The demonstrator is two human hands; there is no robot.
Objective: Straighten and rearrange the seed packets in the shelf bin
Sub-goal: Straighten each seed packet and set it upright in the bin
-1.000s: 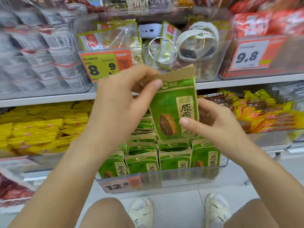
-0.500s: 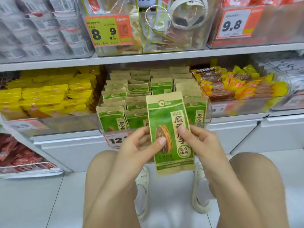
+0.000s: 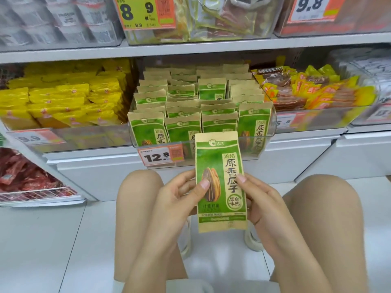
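A green and tan seed packet [image 3: 221,182] with a sunflower seed picture is held upright in front of the shelf, below the bin. My left hand [image 3: 179,195] grips its left edge, thumb on the front. My right hand [image 3: 260,199] grips its right edge, thumb on the front. Behind it a clear plastic shelf bin [image 3: 271,132] holds several rows of the same green packets [image 3: 184,127] standing upright. Some rows sit at uneven heights.
A 12.8 price tag [image 3: 159,156] hangs on the bin's front. Yellow packets [image 3: 63,102] fill the bin to the left, orange and brown snacks [image 3: 313,92] the bin to the right. An upper shelf [image 3: 190,48] carries more bins. My knees and white shoes are over the pale floor.
Both hands have drawn the packet out of the bin and down to knee level. It stays upright, facing me, and the bin's rows have come into view.
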